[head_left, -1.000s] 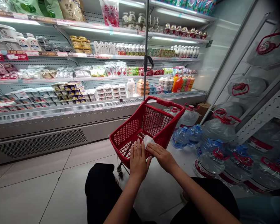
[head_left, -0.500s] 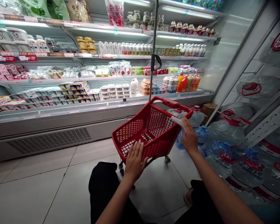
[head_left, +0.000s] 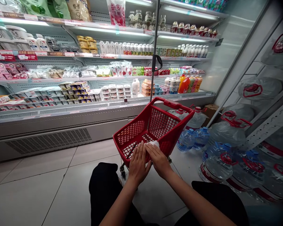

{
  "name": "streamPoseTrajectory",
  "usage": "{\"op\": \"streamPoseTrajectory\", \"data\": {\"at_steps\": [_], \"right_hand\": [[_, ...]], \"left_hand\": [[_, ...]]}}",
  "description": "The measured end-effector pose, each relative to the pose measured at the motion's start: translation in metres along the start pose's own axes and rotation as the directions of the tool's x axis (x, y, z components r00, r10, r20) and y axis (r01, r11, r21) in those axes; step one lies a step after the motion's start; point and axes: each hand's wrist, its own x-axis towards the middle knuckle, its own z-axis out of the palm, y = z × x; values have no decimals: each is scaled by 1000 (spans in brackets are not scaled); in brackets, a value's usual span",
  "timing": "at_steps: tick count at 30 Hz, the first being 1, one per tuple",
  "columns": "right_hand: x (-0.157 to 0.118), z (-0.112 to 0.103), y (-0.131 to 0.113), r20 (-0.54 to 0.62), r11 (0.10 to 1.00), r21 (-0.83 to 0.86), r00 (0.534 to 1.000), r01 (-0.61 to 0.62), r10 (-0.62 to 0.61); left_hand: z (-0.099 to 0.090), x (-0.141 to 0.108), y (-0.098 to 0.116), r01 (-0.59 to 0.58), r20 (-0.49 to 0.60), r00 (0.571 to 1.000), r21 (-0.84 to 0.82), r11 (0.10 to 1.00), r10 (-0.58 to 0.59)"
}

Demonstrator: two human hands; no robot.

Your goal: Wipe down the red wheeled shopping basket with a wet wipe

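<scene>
A red shopping cart (head_left: 165, 122) with a lattice basket stands on the tiled floor before me. My left hand (head_left: 138, 163) lies on the basket's near rim, its fingers stretched out, holding nothing. Right beside it, my right hand (head_left: 158, 160) presses a white cloth or tissue (head_left: 153, 143) against the same rim. The cloth shows past the fingertips; the rest is hidden under the hand.
Behind the cart runs an open refrigerated case (head_left: 103, 114) stocked with dairy and drinks, with a vertical pole in front. Large water bottles (head_left: 217, 168) stand on the right beside a metal rack (head_left: 271, 121). My knees flank the cart's near side.
My right hand has moved left and down with the white cloth, from the cart's right side near the handle to the near rim beside my left hand, which has hardly moved.
</scene>
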Motion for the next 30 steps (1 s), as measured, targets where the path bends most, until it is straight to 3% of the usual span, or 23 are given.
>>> {"op": "streamPoseTrajectory", "data": {"at_steps": [2, 5, 8, 10, 14, 17, 19, 22, 26, 30], "right_hand": [[1, -6, 4, 34, 998, 34, 998, 45, -47], [1, -26, 44, 54, 995, 42, 995, 87, -90], [3, -47, 88, 23, 1000, 9, 1000, -16, 16], [7, -54, 101, 12, 997, -6, 997, -76, 76], [19, -47, 88, 4, 993, -13, 993, -117, 117], [24, -33, 64, 21, 995, 2, 995, -103, 102], [24, -24, 49, 21, 999, -7, 998, -53, 54], [21, -18, 35, 30, 998, -62, 999, 17, -15], [14, -35, 39, 73, 987, -138, 995, 84, -74], [-7, -78, 65, 44, 970, -238, 998, 47, -38]], "left_hand": [[-1, -1, -2, -20, -22, 1000, 21, 1000, 20], [-3, -2, -7, -67, -20, 997, 44, 997, 68], [-5, 0, -14, -100, -1, 995, 55, 993, 100], [-6, 2, -21, -99, 3, 995, 49, 994, 99], [-7, 7, -43, -47, -8, 999, 25, 999, 48], [-4, 12, -53, 87, -49, 995, 26, 996, -86], [1, 19, -48, 158, -73, 985, 33, 987, -155], [9, 29, -28, 82, -30, 996, 4, 997, -81], [13, 36, -12, 35, -11, 999, -26, 999, -36], [11, 37, -20, -32, 3, 999, -49, 998, 32]]}}
